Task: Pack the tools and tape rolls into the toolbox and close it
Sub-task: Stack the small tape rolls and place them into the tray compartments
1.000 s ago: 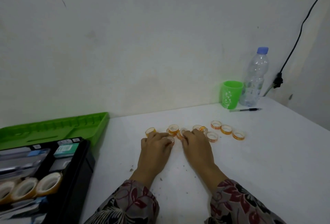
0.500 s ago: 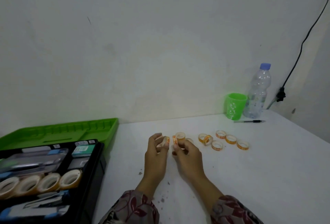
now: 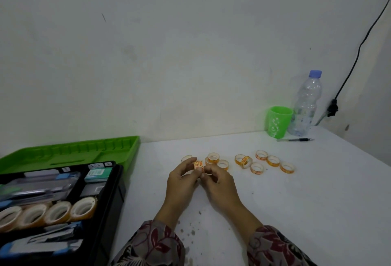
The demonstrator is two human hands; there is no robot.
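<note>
A: Hands first. What are they gripping?

B: The left hand [image 3: 183, 177] and right hand [image 3: 219, 182] meet over the white table [image 3: 296, 202], fingertips together, pinching a small stack of orange-printed tape rolls [image 3: 198, 165] between them. Both hands are closed on that stack, which is lifted off the table. How many rolls are in it I cannot tell.

A: And the other small rolls?

B: Just beyond the fingertips lie a few: 1 pale roll [image 3: 186, 158] behind the left hand's fingers, 1 roll set on top of another [image 3: 213, 157] and 1 more [image 3: 223, 164] beyond the right hand. Farther out to the right of the right hand sits a loose group of 6 [image 3: 264, 161], 2 of them touching, the others near each other.

A: Where is the toolbox?

B: Well to the left of the left hand. The black toolbox [image 3: 118, 191] is open, its green lid [image 3: 84, 151] laid back toward the wall. Inside, 4 large tape rolls [image 3: 48, 215] stand on edge in a row, touching, with packaged tools [image 3: 40, 185] above and below them.

A: Anything else?

B: Far beyond the right hand, by the wall: a green cup [image 3: 278, 121], a clear water bottle [image 3: 305, 107] touching it, and a pen [image 3: 296, 139] lying in front.
</note>
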